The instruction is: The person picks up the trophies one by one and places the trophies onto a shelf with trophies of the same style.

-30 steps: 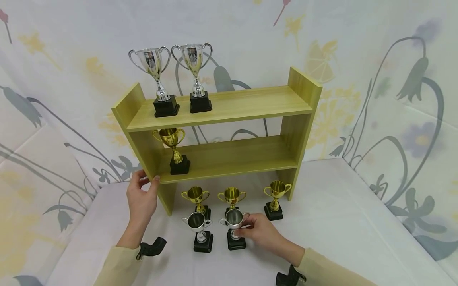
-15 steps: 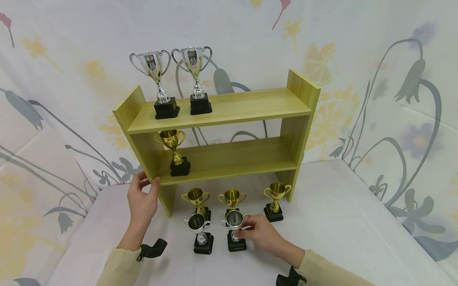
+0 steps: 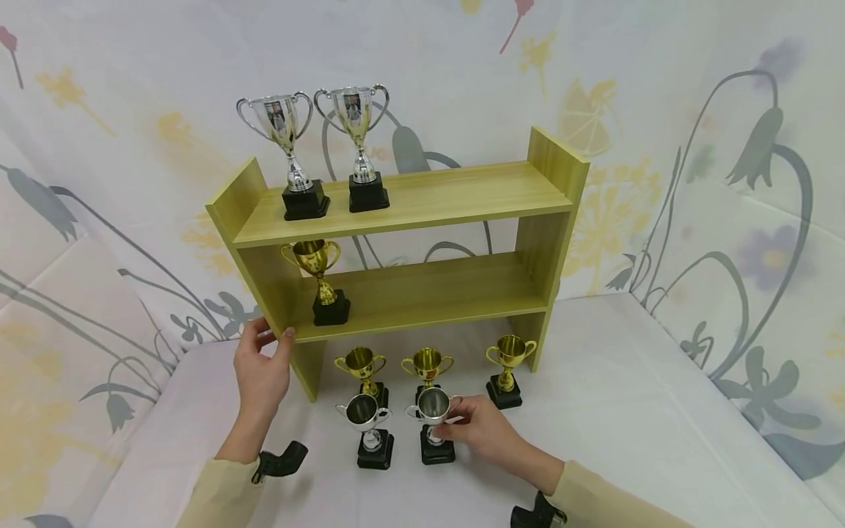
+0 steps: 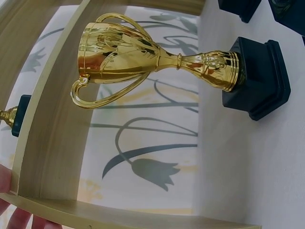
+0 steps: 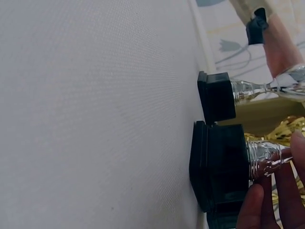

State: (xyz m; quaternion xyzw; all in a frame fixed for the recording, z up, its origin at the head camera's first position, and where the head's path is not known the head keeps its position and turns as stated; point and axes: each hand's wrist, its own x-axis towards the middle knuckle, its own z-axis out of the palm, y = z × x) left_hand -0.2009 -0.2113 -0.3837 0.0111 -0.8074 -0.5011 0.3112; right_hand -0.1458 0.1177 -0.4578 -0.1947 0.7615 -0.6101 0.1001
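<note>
White tabletop [image 3: 647,411] under shelf [image 3: 429,293], silver trophies [image 3: 432,418]

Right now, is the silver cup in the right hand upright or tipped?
Upright: the silver cup has its mouth facing up, above its black base.

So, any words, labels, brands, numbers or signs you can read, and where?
No readable text anywhere.
Left top cup: dark patch on the bowl; too small to tell whether marking or reflection.
Right top cup: same.
Silver cup in the right hand: no lettering I can make out.
Shelf: none visible.
Backdrop: printed plants, no words visible.
</note>
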